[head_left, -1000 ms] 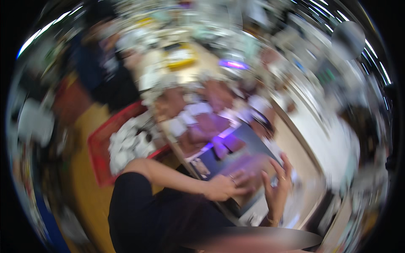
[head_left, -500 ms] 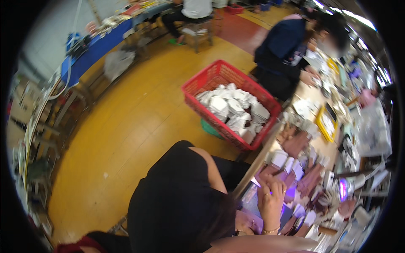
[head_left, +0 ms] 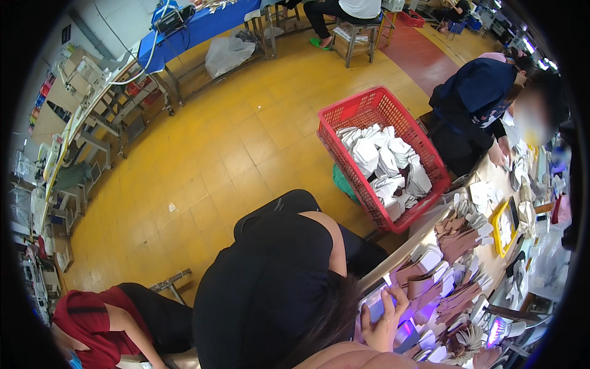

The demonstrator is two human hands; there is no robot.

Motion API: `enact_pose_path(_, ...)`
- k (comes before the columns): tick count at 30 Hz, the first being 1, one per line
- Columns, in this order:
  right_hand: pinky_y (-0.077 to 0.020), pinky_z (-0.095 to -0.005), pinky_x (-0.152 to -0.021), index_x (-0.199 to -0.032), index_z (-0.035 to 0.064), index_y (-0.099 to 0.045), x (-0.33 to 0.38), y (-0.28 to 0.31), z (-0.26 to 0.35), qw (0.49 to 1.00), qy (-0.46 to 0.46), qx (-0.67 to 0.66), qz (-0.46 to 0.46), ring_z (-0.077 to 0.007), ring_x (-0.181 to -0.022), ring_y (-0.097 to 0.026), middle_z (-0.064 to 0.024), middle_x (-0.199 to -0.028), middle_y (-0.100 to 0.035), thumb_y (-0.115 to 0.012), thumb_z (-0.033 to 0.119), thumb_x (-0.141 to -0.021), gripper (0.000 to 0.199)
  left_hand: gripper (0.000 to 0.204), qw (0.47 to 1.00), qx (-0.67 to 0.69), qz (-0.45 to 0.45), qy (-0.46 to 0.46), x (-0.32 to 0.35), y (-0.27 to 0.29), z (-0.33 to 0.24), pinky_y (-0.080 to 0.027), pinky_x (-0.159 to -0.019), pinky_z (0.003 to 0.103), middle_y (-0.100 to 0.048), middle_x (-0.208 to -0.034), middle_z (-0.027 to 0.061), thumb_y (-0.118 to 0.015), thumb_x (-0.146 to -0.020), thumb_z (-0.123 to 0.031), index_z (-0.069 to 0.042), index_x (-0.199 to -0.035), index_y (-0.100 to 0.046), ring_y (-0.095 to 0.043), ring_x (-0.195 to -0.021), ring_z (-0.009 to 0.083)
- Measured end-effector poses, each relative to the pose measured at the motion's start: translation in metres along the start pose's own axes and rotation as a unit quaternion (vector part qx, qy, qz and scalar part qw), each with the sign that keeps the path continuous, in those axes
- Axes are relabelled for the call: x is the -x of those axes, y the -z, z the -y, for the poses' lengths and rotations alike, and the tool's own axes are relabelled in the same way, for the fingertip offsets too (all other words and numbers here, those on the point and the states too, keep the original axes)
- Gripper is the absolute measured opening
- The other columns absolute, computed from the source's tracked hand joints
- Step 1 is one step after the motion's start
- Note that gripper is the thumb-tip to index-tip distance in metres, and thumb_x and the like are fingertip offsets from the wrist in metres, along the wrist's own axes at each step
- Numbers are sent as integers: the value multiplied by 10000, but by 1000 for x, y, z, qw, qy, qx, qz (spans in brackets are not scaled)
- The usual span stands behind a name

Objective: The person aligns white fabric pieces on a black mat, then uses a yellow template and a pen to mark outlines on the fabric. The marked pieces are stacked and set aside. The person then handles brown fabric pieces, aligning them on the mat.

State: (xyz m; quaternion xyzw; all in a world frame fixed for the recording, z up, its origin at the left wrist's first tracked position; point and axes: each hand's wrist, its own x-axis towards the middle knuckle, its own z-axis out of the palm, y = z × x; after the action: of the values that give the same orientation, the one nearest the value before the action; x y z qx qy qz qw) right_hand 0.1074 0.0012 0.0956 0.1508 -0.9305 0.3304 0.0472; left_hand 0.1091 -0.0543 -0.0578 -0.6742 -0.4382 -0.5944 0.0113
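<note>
A large blurred skin-coloured shape (head_left: 381, 358) lies across the lower edge, very close. It may be part of my own hand or arm; which side it belongs to I cannot tell, and no separate fingers show. Just above it, a bare hand (head_left: 386, 320) reaches over the worktable (head_left: 402, 249), thumb and fingers bent. It appears to be that of the person in black (head_left: 261, 286) bending over the table. A bluish-grey piece shows at its fingers. Around that hand lie stacks of brown and mauve pieces (head_left: 455, 246) with white ends, partly lit purple.
A red plastic basket (head_left: 347, 111) full of white pieces (head_left: 367, 157) stands beside the table. Farther along sits a person in navy (head_left: 476, 92), near a yellow tray (head_left: 496, 234). A small purple-glowing lamp (head_left: 496, 332) stands at the right. A person in red (head_left: 92, 323) is lower left.
The view has swung, so the basket, table and people appear farther right. The person in red shows more fully. The hand over the table has curled its fingers more.
</note>
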Motion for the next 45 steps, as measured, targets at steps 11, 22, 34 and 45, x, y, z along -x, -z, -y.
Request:
enact_pose_path(11,-580,-355,-795,-1536,197,-315,13,-11,-21,984,8,-27,-177,-196,-824,-652,-204,-1280,-508,-680,-214,-776,938,806,1000,1,5,-21,-7,-6,15,-466,-1042,516,-368,-1589,170,-580,-781,-45,-236,-1536,-375,-445,-1383,418)
enact_pose_path(22,-535,-376,-840,-1372,140,-517,8,0,-3,990,-48,-23,-127,-311,-1147,-601,-190,-1269,-501,-735,-176,-771,713,791,999,24,18,-32,-8,-15,12,-456,-1047,533,-379,-1581,170,-577,-785,-24,-225,-1525,-386,-457,-1368,424)
enact_pose_path(34,-587,-250,-595,-1368,55,-540,3,21,3,969,-122,-97,-193,-166,-726,-748,-71,-831,-718,-844,-48,-759,689,775,975,162,141,-57,24,4,-11,-445,-1052,552,-391,-1573,170,-573,-789,-2,-213,-1513,-397,-469,-1351,430)
enact_pose_path(45,-531,-392,-533,-933,97,-631,4,38,-42,960,-75,-36,-266,-276,-582,-650,-69,-682,-633,-677,227,-935,138,1039,876,309,362,79,19,53,16,-376,-1102,578,-468,-1491,188,-821,-603,-112,-196,-1545,-390,-460,-1346,463)
